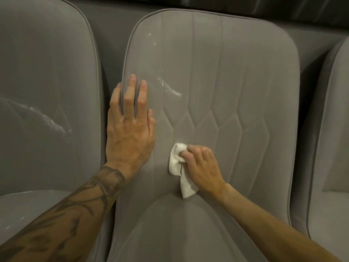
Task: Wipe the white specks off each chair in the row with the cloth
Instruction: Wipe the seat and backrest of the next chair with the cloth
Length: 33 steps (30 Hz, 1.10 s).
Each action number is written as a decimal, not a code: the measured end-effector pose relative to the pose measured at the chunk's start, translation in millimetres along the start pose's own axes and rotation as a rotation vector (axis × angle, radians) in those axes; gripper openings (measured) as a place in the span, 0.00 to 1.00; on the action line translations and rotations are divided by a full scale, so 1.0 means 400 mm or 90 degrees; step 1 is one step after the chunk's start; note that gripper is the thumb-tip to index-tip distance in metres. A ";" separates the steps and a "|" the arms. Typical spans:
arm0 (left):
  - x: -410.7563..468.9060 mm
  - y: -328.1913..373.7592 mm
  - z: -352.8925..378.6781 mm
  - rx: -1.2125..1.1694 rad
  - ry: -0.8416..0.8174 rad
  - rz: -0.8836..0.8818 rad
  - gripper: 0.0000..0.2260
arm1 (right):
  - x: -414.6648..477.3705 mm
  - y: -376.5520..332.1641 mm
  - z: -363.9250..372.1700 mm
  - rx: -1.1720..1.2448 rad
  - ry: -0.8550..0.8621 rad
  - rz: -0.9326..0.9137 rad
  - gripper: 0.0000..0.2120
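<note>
Grey chair [236,82]: left hand [130,133] flat against it; right hand [202,165] grips cloth [177,163].

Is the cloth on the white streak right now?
No, the cloth in the right hand sits below the white streak on the middle chair.

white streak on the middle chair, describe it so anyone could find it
Take the middle chair of the three grey ones, whose backrest the left hand presses flat. Just right of that hand's fingertips, a curved white streak crosses a stitched seam. Unlike the tiny specks above, it is a long smear.
</note>
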<state>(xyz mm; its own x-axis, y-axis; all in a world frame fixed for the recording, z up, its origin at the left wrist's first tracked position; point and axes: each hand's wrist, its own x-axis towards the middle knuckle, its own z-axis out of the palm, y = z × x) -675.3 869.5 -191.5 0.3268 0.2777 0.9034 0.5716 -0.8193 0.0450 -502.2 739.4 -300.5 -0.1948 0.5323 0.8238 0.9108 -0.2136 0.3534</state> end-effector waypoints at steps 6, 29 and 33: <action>0.002 0.000 -0.003 -0.004 -0.005 0.000 0.26 | 0.280 0.146 -0.064 -0.044 0.133 0.124 0.12; 0.002 -0.005 0.003 -0.018 0.000 0.001 0.25 | 0.407 0.110 -0.073 -0.008 0.092 0.071 0.08; 0.003 -0.003 0.002 -0.024 0.002 -0.004 0.26 | 0.596 0.191 -0.109 -0.078 0.189 0.126 0.12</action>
<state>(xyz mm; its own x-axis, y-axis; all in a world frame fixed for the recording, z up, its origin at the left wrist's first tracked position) -675.0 871.2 -190.7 0.3212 0.2809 0.9044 0.5444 -0.8362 0.0665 -495.0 814.2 -57.9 -0.1320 0.2142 0.9678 0.8947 -0.3945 0.2094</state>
